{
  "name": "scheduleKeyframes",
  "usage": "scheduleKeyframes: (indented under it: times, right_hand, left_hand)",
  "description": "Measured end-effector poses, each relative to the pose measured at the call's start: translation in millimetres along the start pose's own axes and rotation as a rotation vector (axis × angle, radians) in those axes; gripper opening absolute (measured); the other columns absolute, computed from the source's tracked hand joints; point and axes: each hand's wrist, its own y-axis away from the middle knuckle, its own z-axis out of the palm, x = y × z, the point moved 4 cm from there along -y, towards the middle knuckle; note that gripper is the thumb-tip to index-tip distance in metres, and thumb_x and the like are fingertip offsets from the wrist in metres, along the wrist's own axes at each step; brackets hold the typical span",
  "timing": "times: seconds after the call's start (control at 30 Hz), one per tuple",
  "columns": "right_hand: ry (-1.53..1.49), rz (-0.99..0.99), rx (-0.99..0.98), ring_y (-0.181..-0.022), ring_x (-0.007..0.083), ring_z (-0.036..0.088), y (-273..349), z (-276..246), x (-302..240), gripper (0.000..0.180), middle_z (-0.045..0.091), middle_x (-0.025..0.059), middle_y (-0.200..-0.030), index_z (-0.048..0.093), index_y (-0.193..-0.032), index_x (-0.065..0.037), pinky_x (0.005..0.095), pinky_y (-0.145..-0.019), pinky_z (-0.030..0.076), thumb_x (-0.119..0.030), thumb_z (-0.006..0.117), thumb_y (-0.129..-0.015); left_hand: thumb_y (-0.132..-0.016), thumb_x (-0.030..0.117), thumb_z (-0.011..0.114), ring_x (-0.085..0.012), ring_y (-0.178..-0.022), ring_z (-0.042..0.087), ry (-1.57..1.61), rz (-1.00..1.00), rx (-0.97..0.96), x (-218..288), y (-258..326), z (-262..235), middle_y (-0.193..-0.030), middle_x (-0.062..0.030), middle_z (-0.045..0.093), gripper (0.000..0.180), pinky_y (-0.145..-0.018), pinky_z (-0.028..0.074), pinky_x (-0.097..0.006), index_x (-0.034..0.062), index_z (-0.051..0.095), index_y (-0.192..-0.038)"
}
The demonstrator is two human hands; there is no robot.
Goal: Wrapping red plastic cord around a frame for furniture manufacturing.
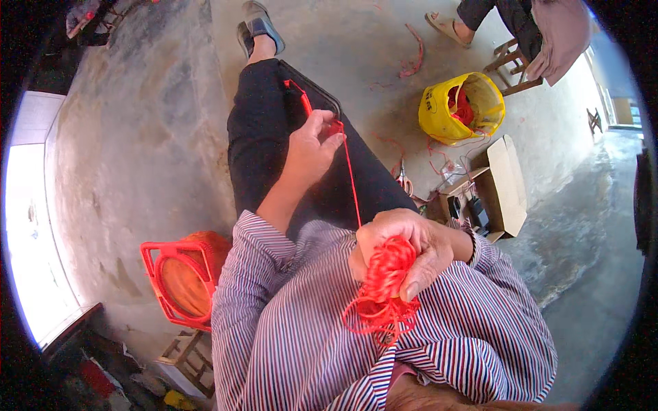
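Right hand wraps the red bundle before the shirt; looks light, soft, best held round its middle! Left hand, fingertips partly hidden, seemingly pinches cord above the trousers.

Only marking I can spot is some dark lettering on the yellow bucket, sitting on the outer wall, toward the left side of it as seen from the head camera. Looks like a short little cluster of chunky characters, dark on yellow, but honestly it's way too small and fuzzy for me to read any of it.
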Motion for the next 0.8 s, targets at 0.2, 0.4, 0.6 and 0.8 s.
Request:
scheduleKeyframes:
  times: [0.2,0.4,0.6,0.8]
  right_hand:
    - [0.045,-0.032,0.027,-0.072,0.0080,0.046,-14.7,1.7,-26.1,0.043,0.048,-0.0016,-0.083,0.052,-0.088,-0.005,0.0242,-0.064,0.037,-0.029,0.083,-0.071]
    - [0.959,-0.372,0.168,-0.078,0.0219,0.061,1.2,-44.6,-68.8,0.033,0.063,0.0072,-0.087,0.062,-0.088,-0.004,0.0300,-0.069,0.047,-0.026,0.080,-0.072]
    - [2.158,-0.011,0.648,-0.082,0.0319,0.061,-9.2,-141.5,-59.8,0.019,0.062,0.0103,-0.082,0.066,-0.087,-0.010,0.0409,-0.067,0.049,-0.015,0.068,-0.069]
    - [1.537,-0.090,0.760,-0.082,0.0334,0.062,-43.0,-190.8,-34.2,0.023,0.063,0.0133,-0.094,0.064,-0.091,-0.005,0.0425,-0.070,0.051,-0.010,0.068,-0.069]
  left_hand:
    - [-0.083,0.006,0.067,-0.0102,-0.073,0.059,-0.171,-0.039,-0.001,-2.1,-9.6,-6.8,-0.088,-0.0096,0.065,0.027,-0.067,0.049,-0.027,-0.0022,0.059,-0.107]
    - [-0.091,0.012,0.056,-0.0111,-0.059,0.052,0.246,0.036,0.247,14.4,-5.5,-32.6,-0.080,-0.0054,0.062,0.015,-0.052,0.043,-0.025,0.0029,0.059,-0.103]
    - [-0.096,0.018,0.045,-0.0096,-0.043,0.043,0.355,-0.536,-0.002,-12.4,-9.8,-9.4,-0.060,-0.0037,0.056,0.019,-0.038,0.031,-0.025,0.0046,0.058,-0.101]
    - [-0.097,0.021,0.046,-0.0108,-0.046,0.048,0.176,-0.454,0.069,-13.4,-23.6,-22.6,-0.061,-0.0042,0.057,0.023,-0.042,0.037,-0.027,0.0027,0.059,-0.098]
